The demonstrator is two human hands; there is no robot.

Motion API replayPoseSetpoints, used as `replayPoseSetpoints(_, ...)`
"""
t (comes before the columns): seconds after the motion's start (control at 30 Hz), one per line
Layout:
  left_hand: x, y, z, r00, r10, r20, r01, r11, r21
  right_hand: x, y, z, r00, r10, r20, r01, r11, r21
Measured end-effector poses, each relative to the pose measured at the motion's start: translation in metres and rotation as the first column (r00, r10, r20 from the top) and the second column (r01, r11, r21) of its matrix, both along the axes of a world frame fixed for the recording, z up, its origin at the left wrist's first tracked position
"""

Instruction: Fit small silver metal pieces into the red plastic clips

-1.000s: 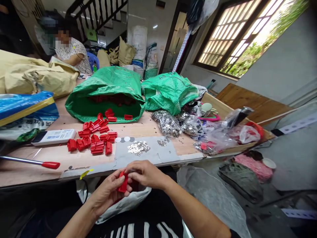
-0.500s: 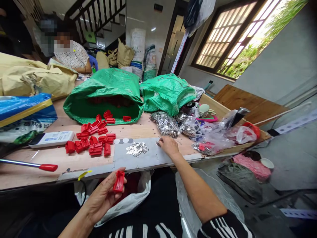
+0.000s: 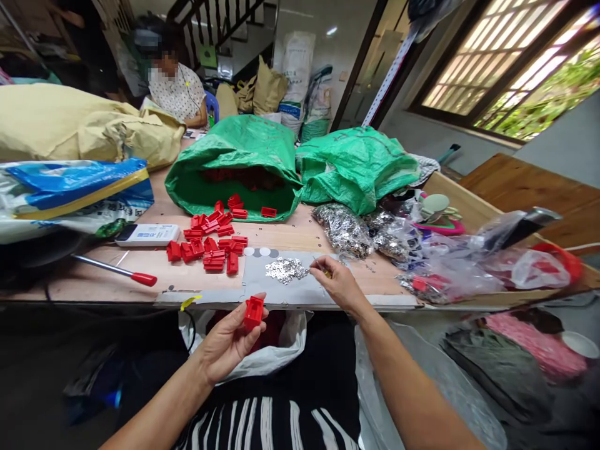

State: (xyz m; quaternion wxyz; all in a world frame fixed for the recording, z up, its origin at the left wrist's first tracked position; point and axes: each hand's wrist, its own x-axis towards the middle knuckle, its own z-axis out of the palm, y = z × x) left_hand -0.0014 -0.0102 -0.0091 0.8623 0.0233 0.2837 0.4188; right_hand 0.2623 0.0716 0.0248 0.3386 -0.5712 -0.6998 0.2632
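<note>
My left hand (image 3: 233, 334) grips a small red plastic housing (image 3: 254, 311) over the table's front edge, its hollow side facing me. My right hand (image 3: 338, 284) is closed with fingertips pinched on a thin metal piece (image 3: 315, 264), too small to name exactly. It hovers just right of a pile of small silvery metal plates (image 3: 285, 270) on a grey mat (image 3: 262, 289). Several more red housings (image 3: 214, 260) lie heaped left of the mat. Behind them a green woven sack (image 3: 253, 140) lies on its side, mouth towards me, with red parts inside.
Clear bags of metal parts (image 3: 344, 228) lie right of the mat, beside a wooden tray (image 3: 469, 199) of plastic bags. A red-handled lever (image 3: 143, 279) and a white box (image 3: 152, 234) are at left. An open white sack (image 3: 281, 350) hangs below the edge. Across the table sits a person (image 3: 175, 94).
The view has swung left. My right hand has moved left from the mat's right side towards the silvery pile, pinching the thin piece. My left hand has raised the red housing slightly.
</note>
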Motion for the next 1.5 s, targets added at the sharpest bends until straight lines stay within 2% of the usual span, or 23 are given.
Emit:
replayPoseSetpoints(0.1,0.003,0.0,0.001,1.0,-0.006,-0.002,0.006,1.0,-0.008,-0.025,-0.023,0.008,0.983,0.123,-0.139,-0.129,0.991,-0.034)
replayPoseSetpoints(0.2,0.005,-0.001,0.0,0.999,-0.024,-0.021,0.025,0.999,0.031,-0.048,-0.042,0.016,0.965,0.211,-0.157,-0.219,0.975,-0.032)
replayPoseSetpoints(0.33,0.007,-0.004,0.002,0.996,-0.059,-0.062,0.063,0.996,0.057,-0.067,-0.052,0.019,0.934,0.351,-0.074,-0.347,0.936,0.054)
replayPoseSetpoints(0.53,0.01,-0.005,0.012,0.994,-0.061,-0.091,0.065,0.997,0.042,-0.071,-0.05,0.012,0.873,0.473,0.122,-0.488,0.856,0.171)
replayPoseSetpoints(0.7,0.01,-0.007,0.008,0.992,-0.094,-0.088,0.1,0.993,0.066,-0.069,-0.05,0.009,0.844,0.494,0.212,-0.53,0.829,0.178)
replayPoseSetpoints(0.97,0.012,-0.012,0.005,0.99,-0.087,-0.107,0.101,0.986,0.13,-0.07,-0.053,0.01,0.831,0.517,0.204,-0.544,0.832,0.107)
replayPoseSetpoints(1.13,0.014,-0.011,0.005,0.988,-0.093,-0.121,0.112,0.981,0.156,-0.07,-0.055,0.018,0.838,0.537,0.095,-0.543,0.837,0.062)
replayPoseSetpoints(1.3,0.014,-0.011,0.004,0.987,-0.077,-0.143,0.103,0.977,0.185,-0.063,-0.053,0.024,0.824,0.563,-0.06,-0.566,0.823,-0.049)
replayPoseSetpoints(1.43,0.012,-0.011,0.007,0.982,-0.108,-0.153,0.138,0.969,0.203,-0.057,-0.048,0.018,0.882,0.417,-0.219,-0.454,0.877,-0.158)
replayPoseSetpoints(1.5,0.012,-0.011,0.008,0.981,-0.119,-0.15,0.149,0.967,0.206,-0.057,-0.047,0.014,0.893,0.367,-0.26,-0.425,0.879,-0.216)
